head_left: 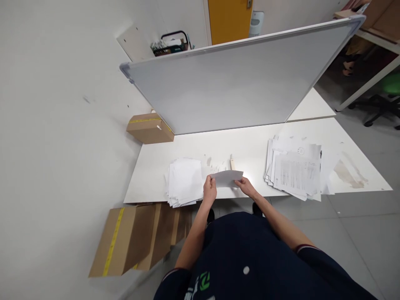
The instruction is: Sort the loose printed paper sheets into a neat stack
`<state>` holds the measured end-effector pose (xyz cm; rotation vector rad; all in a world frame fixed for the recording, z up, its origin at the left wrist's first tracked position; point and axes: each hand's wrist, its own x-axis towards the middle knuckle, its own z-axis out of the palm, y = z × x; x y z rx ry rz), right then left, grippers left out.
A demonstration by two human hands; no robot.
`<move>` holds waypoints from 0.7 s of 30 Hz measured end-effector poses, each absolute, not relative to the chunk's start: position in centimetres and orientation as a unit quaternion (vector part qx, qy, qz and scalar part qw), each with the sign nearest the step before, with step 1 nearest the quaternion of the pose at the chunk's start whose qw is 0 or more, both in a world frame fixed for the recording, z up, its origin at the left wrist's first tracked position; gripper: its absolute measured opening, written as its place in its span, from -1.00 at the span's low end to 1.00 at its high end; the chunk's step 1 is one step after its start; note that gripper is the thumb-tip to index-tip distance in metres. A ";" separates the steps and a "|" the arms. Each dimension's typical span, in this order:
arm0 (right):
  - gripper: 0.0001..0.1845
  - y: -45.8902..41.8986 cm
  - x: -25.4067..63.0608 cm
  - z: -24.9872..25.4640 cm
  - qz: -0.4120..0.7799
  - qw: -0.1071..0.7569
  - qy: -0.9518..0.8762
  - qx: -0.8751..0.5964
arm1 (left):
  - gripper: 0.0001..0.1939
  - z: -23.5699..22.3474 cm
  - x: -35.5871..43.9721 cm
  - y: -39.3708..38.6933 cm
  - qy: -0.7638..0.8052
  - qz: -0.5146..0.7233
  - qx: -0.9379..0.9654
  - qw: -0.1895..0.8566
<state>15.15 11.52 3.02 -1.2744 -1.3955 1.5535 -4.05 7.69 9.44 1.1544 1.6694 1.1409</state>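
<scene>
Table [250, 143]: right pile [295, 171] and left pile [186, 179] both overhang front edge; a bump could spill them. Sheet [225, 179] held near table's front, left hand [210, 189] and right hand [246, 186] pinching opposite ends; uneven pull could tear it.

Even, moderately bright light; soft glare on white table [254, 162]; wide-angle stretch toward edges.
</scene>
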 end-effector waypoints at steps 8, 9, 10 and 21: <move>-0.65 11.2 15.5 2.7 0.554 0.305 -0.588 -0.505 | -0.79 9.3 -4.1 7.5 0.667 0.467 0.435 0.385; -0.65 11.1 15.5 2.9 0.545 0.297 -0.597 -0.508 | -0.79 9.4 -4.1 7.5 0.665 0.471 0.431 0.387; -0.66 11.1 15.6 3.2 0.534 0.289 -0.607 -0.512 | -0.79 9.4 -4.2 7.5 0.663 0.476 0.428 0.390; -0.70 10.1 15.9 11.4 0.335 0.084 -0.792 -0.503 | -0.76 6.3 -5.2 6.8 0.629 0.526 0.319 0.474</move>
